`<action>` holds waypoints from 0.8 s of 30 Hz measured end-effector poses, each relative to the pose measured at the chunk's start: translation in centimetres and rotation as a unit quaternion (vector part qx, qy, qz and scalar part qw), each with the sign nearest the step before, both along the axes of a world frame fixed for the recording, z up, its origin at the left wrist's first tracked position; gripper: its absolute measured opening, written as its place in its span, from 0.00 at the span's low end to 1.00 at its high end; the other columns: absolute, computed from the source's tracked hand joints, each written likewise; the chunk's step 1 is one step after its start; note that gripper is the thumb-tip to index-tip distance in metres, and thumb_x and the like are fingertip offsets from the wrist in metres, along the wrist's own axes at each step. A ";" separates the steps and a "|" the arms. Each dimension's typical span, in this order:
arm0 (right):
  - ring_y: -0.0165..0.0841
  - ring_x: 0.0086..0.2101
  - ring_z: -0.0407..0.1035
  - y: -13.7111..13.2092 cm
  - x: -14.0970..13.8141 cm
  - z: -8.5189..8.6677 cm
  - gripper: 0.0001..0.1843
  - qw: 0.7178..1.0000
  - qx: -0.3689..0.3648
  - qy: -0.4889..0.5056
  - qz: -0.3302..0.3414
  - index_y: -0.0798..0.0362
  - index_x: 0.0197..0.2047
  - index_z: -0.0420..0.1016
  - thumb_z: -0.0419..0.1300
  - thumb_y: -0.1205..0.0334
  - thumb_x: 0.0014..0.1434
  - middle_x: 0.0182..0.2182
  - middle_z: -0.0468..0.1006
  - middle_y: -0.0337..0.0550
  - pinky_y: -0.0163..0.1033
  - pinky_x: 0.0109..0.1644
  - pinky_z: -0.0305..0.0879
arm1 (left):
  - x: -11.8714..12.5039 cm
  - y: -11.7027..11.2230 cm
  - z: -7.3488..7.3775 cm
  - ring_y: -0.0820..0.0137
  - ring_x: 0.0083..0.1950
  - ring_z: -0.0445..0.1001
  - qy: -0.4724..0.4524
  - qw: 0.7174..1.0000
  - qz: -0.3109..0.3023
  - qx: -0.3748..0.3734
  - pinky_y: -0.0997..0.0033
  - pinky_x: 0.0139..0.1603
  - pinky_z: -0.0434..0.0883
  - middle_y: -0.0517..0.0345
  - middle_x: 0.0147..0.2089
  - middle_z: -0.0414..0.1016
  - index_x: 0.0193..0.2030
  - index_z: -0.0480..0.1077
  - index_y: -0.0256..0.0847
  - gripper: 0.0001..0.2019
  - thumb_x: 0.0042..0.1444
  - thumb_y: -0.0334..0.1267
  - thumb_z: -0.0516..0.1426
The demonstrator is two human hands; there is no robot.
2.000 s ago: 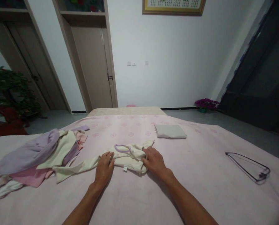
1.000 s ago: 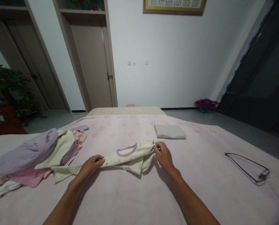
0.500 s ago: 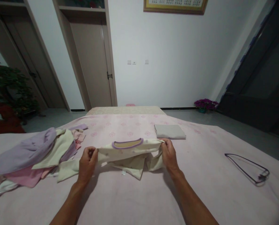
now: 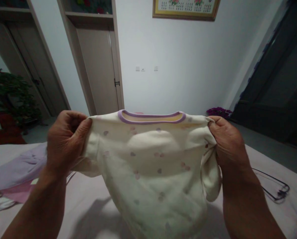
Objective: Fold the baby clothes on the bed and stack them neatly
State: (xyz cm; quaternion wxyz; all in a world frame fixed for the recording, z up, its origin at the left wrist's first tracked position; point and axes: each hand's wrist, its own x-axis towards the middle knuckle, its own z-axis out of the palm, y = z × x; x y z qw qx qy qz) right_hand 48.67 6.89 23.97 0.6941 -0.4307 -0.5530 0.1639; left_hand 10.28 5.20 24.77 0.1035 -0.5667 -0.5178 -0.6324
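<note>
You hold a cream printed shirt (image 4: 148, 159) spread in front of you, above the pink bedspread (image 4: 296, 196). Your left hand (image 4: 67, 141) pinches it at one shoulder, thumb facing you; your right hand (image 4: 229, 142) grips the opposite shoulder. The purple neckband (image 4: 152, 121) sits uppermost, between your hands. Fabric hangs loosely folded beneath your right hand; the shirt's lower end runs out of view. To your left, a lavender garment (image 4: 20, 166) lies on the bedspread, a pink garment (image 4: 17, 192) beside it, both partly hidden by your left arm. To your right, a black wire frame (image 4: 282, 193) lies partly behind your right forearm.
</note>
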 end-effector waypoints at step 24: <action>0.45 0.49 0.68 1.8 5.1 -21.4 0.35 0.740 -0.328 -0.581 -0.090 0.53 0.64 0.66 0.53 0.72 0.52 0.54 0.74 0.56 0.42 0.44 0.60 | 10.4 2.6 -26.8 0.47 0.74 0.51 0.310 0.851 -0.164 -0.392 0.39 0.71 0.52 0.40 0.71 0.59 0.66 0.65 0.41 0.26 0.64 0.47 0.52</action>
